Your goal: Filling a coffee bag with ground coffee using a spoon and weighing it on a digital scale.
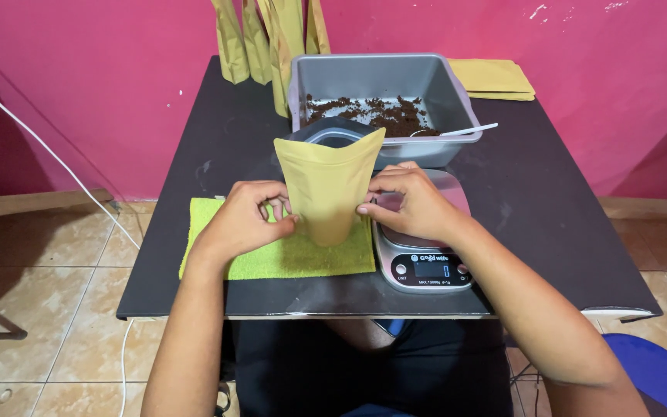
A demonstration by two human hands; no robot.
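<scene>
Holding a mustard-yellow stand-up pouch (330, 185) upright at the centre of the frame, both hands pinch it at its side edges, its base resting on the green towel (272, 255) spread over the dark bench (550, 224). The step in hand looks like opening and shaping the pouch: its mouth gapes, showing a grey lining, and the top edge bows toward the camera.

The left hand (245, 220) sits at the pouch's left edge, fingers curled, thumb and forefinger closed on the seam, wrist low over the towel. The right hand (414, 205) mirrors it on the right edge, thumb pressed against the front panel, knuckles up, the forearm running down to the lower right of the frame and crossing above the digital scale (424, 255).

Just behind the pouch, in the upper centre, stands a grey tub (457, 93) with dark brown crumbly material on its floor and a white spoon (465, 130) lying over its right rim. More pouches stand against the pink wall at upper left, and a flat stack of them (494, 79) lies at upper right.

Judging by the layout, the next move calls for keeping the mouth wide and the pouch steady, freeing one hand without letting it topple.
</scene>
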